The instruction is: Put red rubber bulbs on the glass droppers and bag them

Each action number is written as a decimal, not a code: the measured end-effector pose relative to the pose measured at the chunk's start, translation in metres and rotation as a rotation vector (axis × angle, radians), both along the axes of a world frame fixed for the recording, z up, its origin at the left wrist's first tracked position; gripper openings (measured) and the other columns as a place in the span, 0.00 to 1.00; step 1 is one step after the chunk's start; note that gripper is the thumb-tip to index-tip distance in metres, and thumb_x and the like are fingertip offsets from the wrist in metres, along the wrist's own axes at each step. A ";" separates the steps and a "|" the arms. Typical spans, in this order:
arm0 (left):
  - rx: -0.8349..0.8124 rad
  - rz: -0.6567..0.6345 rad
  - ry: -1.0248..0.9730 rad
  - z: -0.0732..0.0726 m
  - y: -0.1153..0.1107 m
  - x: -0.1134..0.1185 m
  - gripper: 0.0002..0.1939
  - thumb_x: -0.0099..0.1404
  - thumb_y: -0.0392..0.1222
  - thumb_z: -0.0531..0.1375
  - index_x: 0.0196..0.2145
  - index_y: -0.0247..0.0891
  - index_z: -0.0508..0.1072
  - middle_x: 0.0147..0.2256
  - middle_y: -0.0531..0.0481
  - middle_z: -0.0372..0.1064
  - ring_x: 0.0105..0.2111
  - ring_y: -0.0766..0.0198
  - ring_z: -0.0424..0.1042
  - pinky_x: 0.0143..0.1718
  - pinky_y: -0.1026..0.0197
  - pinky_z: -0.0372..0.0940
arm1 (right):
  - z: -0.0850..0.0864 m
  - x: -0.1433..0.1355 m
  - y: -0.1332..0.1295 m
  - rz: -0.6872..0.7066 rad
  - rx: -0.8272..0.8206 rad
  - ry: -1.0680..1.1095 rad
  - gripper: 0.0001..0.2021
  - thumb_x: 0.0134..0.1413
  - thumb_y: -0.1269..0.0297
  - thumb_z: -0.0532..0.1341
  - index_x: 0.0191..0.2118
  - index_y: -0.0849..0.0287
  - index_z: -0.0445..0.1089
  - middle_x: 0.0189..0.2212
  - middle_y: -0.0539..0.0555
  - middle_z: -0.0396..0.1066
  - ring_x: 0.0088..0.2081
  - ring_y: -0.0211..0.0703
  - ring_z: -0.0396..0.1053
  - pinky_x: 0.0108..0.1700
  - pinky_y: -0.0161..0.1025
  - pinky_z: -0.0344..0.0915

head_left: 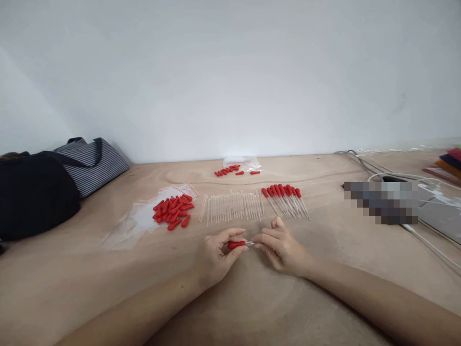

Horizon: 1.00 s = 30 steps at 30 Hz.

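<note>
A person's bare hands meet above a pale wooden table (201, 317), a small red bulb (236, 245) and a clear, slender tube (249, 243) held end to end between them. The left hand (218, 251) has its thumb and fingers clamped around the bulb, which lies on its side, glossy and opaque, its rounded, wider end toward the palm and its narrower neck toward the right hand (283, 247). That hand pinches the tube between thumb and fingers; only a short, shiny stretch shows in the gap between the hands, and how far it reaches into the neck cannot be told. Just beyond the hands, bare tubes (230, 206) lie side by side in a row, see-through and faintly white against the wood. To their right, finished droppers (285, 191) fan out, red ends pointing away from the person and thin clear stems toward the person. To the left, loose bulbs (174, 211) are heaped on and beside plastic bags (139, 218). Farther back, near the wall (230, 77), sit a smaller group of red bulbs (225, 170) and a clear packet (239, 162). A black and striped bag (96, 166) rests at far left; white cables (428, 243) trail at right.
</note>
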<state>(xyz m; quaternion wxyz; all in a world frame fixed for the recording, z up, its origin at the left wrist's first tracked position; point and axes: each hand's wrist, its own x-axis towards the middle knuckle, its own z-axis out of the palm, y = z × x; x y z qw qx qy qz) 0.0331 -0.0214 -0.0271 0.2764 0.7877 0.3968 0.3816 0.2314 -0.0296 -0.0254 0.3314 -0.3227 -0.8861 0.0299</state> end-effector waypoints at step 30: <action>0.238 -0.007 0.059 0.002 0.007 -0.003 0.17 0.58 0.40 0.58 0.46 0.42 0.66 0.31 0.54 0.75 0.30 0.66 0.74 0.37 0.63 0.69 | 0.012 0.005 0.013 0.038 -0.021 -0.104 0.11 0.58 0.68 0.47 0.35 0.61 0.66 0.26 0.51 0.67 0.27 0.35 0.60 0.36 0.38 0.47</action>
